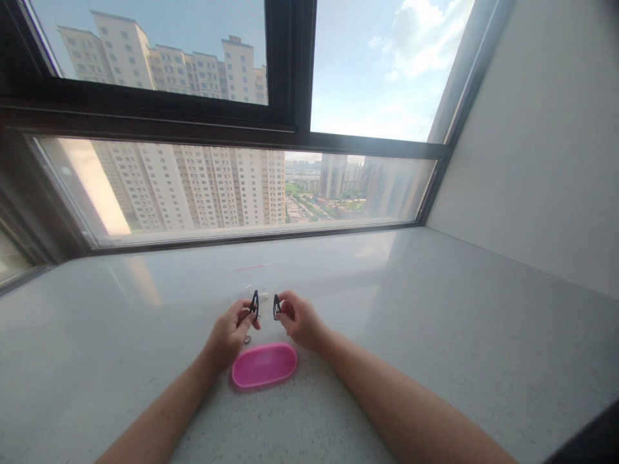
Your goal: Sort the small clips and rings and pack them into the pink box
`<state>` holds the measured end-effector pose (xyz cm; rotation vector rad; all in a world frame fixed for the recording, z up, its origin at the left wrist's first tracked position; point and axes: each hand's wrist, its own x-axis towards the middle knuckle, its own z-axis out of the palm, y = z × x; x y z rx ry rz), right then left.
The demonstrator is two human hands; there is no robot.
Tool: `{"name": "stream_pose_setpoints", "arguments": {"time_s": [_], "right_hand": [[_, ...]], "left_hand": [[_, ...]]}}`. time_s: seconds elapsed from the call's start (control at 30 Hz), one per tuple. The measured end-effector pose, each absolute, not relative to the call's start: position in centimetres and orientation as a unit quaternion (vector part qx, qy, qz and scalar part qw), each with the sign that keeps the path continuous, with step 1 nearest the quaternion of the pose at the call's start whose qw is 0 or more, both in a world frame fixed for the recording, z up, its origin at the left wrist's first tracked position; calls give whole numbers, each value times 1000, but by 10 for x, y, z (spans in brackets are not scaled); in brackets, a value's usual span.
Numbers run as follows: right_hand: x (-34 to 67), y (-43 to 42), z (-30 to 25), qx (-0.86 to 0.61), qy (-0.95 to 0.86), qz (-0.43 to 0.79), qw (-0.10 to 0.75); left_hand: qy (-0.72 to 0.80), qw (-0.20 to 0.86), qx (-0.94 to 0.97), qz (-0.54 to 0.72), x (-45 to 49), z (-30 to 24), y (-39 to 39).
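Observation:
My left hand point(231, 332) pinches a small black hair clip point(254, 303) upright between thumb and fingers. Close beside it, my right hand point(300, 319) pinches a second black hair clip point(276, 306) the same way. The two clips stand a few centimetres apart above the pale stone sill point(435, 322). Just below both hands, a pink oval dish point(264, 365) rests on the sill. A small dark item point(247, 339) lies near the dish's far left edge, partly hidden by my left hand.
A clear plastic bag point(252, 278) with a pink strip lies on the sill beyond my hands. A dark-framed window point(290, 116) runs along the back. A plain wall point(541, 161) closes the right side.

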<state>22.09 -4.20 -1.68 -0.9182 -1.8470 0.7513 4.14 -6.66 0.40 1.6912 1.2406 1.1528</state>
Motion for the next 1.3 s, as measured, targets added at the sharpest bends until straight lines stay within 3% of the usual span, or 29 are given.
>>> {"name": "stream_pose_setpoints", "arguments": {"time_s": [1.3], "right_hand": [[221, -43, -16, -369, -751, 312, 450]], "left_hand": [[482, 370, 652, 454, 41, -1, -64]]}}
